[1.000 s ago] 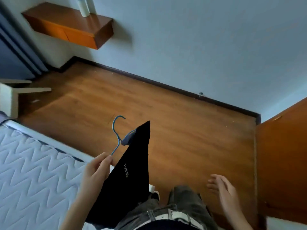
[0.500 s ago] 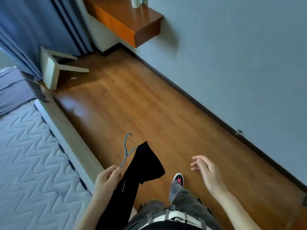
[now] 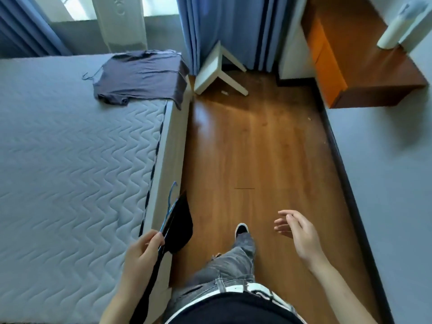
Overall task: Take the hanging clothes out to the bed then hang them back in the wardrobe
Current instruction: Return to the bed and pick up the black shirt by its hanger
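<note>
A black garment [image 3: 180, 226] on a blue hanger [image 3: 170, 202] hangs at the near edge of the bed [image 3: 70, 160], held just past the mattress's side and above the strip of wooden floor [image 3: 257, 148]. The person's left hand [image 3: 145, 250] pinches the hanger low on its stem, thumb and fingers closed round the wire, while the cloth drops in a dark fold past the wrist and forearm. The hook points up and away from the body.

The right hand [image 3: 300, 232] holds nothing: it hovers over the floor well apart from the left, palm turned inward, fingers loosely spread and slightly bent.

Between the two arms a leg in grey jeans [image 3: 236, 260] steps forward, ending in a dark shoe [image 3: 240, 228] with a white toe on the boards; a white belt [image 3: 236, 288] crosses the waist below.

At the far end of the bed a dark T-shirt [image 3: 140, 76] lies flat on the quilted mattress, one edge draped over the side, the hook of its own hanger [image 3: 87, 76] sticking out at the collar.

Beyond the bed's corner a white stool [image 3: 216, 70] lies tipped on the floor against blue curtains [image 3: 222, 29]. On the right a wooden shelf [image 3: 364, 73] juts from the pale wall [image 3: 385, 171], with a white bottle [image 3: 395, 31] standing on it.
</note>
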`<state>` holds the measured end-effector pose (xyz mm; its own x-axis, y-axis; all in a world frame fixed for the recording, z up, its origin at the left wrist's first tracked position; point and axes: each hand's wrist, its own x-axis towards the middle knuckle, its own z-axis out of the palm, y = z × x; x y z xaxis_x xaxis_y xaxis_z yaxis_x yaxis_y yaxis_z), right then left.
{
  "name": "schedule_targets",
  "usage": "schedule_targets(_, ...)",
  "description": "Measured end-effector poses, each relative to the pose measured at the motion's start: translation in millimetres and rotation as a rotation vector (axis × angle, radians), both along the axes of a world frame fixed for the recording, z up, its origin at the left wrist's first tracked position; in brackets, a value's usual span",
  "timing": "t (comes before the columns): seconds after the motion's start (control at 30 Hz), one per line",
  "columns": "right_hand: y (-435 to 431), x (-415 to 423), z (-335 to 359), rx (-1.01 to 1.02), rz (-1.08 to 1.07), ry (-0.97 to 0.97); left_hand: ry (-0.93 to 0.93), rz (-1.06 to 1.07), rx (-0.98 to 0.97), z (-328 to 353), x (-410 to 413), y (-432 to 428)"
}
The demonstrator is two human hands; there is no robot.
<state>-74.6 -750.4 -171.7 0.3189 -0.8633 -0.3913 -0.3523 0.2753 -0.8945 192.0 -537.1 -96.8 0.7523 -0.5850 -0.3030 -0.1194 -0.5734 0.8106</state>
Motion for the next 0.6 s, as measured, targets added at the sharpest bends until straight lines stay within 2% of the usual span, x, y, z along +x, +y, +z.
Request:
schedule_targets(0.1,-67,18,3,-0.013,0.004,0.025,0.002,0.100,-0.063,11,28,-52)
schedule_targets(0.37,-240,67,12,0.005,0.028,0.045,-0.014,0.210,-0.283,50,116,-219)
schedule_targets(0.6,-411,143,-14,0.032,0.120,0.052,-0.047,0.374,-0.298,29,185,-378)
